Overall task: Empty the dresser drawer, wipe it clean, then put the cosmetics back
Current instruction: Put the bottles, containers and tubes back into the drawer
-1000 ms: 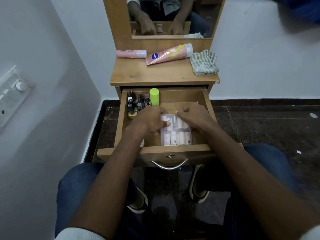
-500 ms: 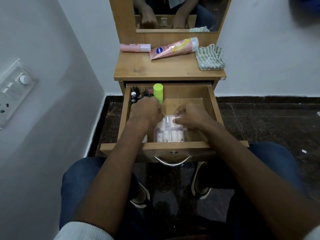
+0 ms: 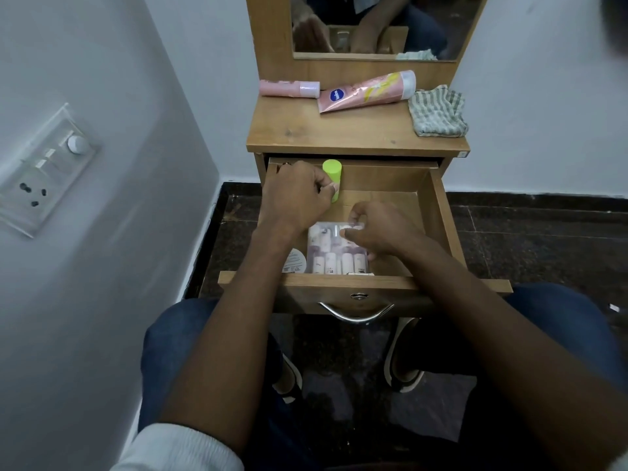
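drawer (image 3: 441,212) pulled out under the dresser top | your left hand (image 3: 295,198) curled beside green bottle (image 3: 333,178), grasp unclear | your right hand (image 3: 377,229) pinches clear pack (image 3: 336,253), at least four white bottles, print unreadable | on top: two pink tubes (image 3: 367,91) (image 3: 289,88), one striped cloth (image 3: 436,110)

One mark is partly legible: a round dark-blue logo with white lettering on the pink tube (image 3: 367,91), upper centre of the frame, on the dresser top (image 3: 356,134). The lettering is too small to read. The small white bottles (image 3: 336,260) and round white label (image 3: 295,260) in the drawer (image 3: 438,212) carry print that cannot be read.
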`<state>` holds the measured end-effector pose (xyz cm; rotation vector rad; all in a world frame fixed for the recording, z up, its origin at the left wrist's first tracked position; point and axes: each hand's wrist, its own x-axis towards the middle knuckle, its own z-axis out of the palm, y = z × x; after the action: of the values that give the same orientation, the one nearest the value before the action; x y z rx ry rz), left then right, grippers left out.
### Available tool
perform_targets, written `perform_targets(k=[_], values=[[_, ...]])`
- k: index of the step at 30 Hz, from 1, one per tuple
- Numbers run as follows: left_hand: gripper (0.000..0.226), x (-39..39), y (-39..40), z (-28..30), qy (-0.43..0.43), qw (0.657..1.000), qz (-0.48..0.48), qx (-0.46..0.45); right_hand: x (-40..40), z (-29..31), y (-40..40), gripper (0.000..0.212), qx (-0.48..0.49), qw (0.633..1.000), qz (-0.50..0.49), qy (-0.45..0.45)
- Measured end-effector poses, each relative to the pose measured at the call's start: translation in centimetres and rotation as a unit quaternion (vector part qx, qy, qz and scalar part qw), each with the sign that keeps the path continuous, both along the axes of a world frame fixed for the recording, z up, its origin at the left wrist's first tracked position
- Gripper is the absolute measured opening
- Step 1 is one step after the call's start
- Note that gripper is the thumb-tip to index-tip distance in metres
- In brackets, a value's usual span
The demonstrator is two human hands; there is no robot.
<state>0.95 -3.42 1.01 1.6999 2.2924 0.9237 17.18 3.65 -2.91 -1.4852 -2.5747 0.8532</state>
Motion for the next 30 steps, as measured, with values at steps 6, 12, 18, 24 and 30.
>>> perform_targets(k=[6,12,18,24,30], values=[[0.017,0.1,0.3,0.0,0.008,1.0,-0.001,-0.011,-0.5,0.4,-0.2,0.023,0.066,0.997,-0.021,-0.035],[0.017,-0.3,0.3,0.9,0.02,0.999,0.048,0.014,-1.7,4.0,-0.2,0.039,0.281,0.957,-0.064,0.035],[0.021,-0.8,0.4,1.4,-0.002,0.991,0.124,0.054,-7.2,8.4,4.4,0.027,0.325,0.936,0.028,0.13],[0.021,-2.2,0.2,1.7,-0.032,0.985,0.152,0.079,-13.2,9.2,8.8,0.044,0.333,0.935,0.114,0.032],[0.021,-2.7,0.3,1.9,-0.058,0.981,0.162,0.092,-15.1,7.5,10.3,0.042,0.374,0.923,0.081,-0.03]])
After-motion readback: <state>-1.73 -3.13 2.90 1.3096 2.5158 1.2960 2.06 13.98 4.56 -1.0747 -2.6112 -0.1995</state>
